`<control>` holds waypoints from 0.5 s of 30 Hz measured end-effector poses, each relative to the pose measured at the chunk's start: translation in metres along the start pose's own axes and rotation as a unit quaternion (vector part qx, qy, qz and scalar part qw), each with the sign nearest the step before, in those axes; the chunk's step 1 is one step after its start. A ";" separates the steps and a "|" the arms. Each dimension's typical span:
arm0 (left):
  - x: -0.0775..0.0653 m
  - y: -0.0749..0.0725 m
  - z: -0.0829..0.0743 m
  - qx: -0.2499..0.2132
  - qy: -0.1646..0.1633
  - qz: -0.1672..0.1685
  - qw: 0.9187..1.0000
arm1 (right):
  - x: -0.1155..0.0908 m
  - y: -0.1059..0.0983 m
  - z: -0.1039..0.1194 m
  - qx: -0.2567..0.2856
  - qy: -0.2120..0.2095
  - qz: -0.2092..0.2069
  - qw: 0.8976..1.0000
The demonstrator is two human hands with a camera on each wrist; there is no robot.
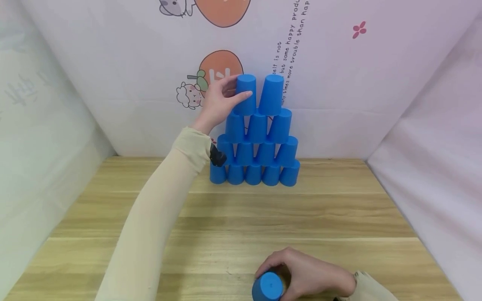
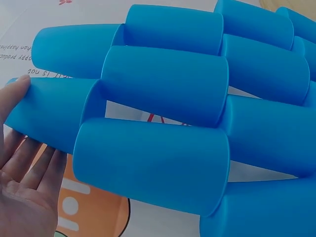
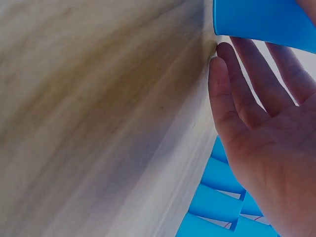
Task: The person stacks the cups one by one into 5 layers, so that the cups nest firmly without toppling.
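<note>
Upside-down blue cups stand stacked as a pyramid (image 1: 257, 127) at the back of the table, narrowing upward to two cups in the top row. My left hand (image 1: 216, 102) grips the left cup of that row (image 1: 246, 106), thumb on its front and fingers round the far side. In the left wrist view, this cup (image 2: 57, 106) rests across the cups below it. Down at the near side, my right hand (image 1: 310, 271) holds another inverted blue cup (image 1: 268, 286) between thumb and fingers. The right wrist view has only part of this cup (image 3: 266, 19), at the fingertips.
Beside the held top cup stands its neighbour (image 1: 272, 96), a small gap between them. A white printed backdrop (image 1: 331, 83) rises right behind the pyramid. White cloth walls (image 1: 425, 167) flank the wood-grain table (image 1: 320, 217).
</note>
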State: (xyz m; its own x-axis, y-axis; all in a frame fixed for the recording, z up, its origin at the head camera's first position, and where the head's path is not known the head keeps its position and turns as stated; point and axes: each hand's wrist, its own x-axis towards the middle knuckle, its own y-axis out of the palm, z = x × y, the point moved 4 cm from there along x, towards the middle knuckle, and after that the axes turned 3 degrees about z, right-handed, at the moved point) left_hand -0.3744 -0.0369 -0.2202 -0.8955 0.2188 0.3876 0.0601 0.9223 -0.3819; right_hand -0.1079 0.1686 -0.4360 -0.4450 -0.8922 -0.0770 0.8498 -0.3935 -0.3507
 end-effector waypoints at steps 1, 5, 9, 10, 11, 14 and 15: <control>0.000 0.000 0.000 0.000 -0.002 0.002 1.000 | 0.000 0.000 0.000 0.001 0.002 0.001 1.000; -0.003 0.001 0.004 0.007 -0.012 0.014 1.000 | 0.000 -0.002 -0.002 0.006 0.009 -0.003 1.000; -0.005 0.006 0.013 0.014 -0.017 0.030 0.999 | 0.001 -0.014 0.001 -0.005 0.024 -0.025 0.999; -0.006 0.007 0.015 0.012 -0.017 0.032 0.999 | 0.001 -0.019 0.002 -0.018 0.024 -0.037 0.999; -0.007 0.008 0.018 0.013 -0.015 0.034 0.999 | 0.001 -0.025 0.004 -0.034 0.024 -0.050 0.998; -0.009 0.010 0.024 0.013 -0.015 0.035 0.999 | 0.002 -0.047 0.008 -0.088 0.011 -0.100 0.991; -0.009 0.010 0.025 0.012 -0.016 0.036 0.999 | 0.002 -0.055 0.010 -0.109 0.005 -0.119 0.987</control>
State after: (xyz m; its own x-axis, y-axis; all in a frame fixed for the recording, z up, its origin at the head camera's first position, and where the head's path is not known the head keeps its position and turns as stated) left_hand -0.3765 -0.0376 -0.2489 -0.9032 0.2733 0.3309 0.1144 0.8964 -0.4282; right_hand -0.1531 0.1864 -0.4077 -0.6279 -0.7780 0.0226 0.6408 -0.5332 -0.5524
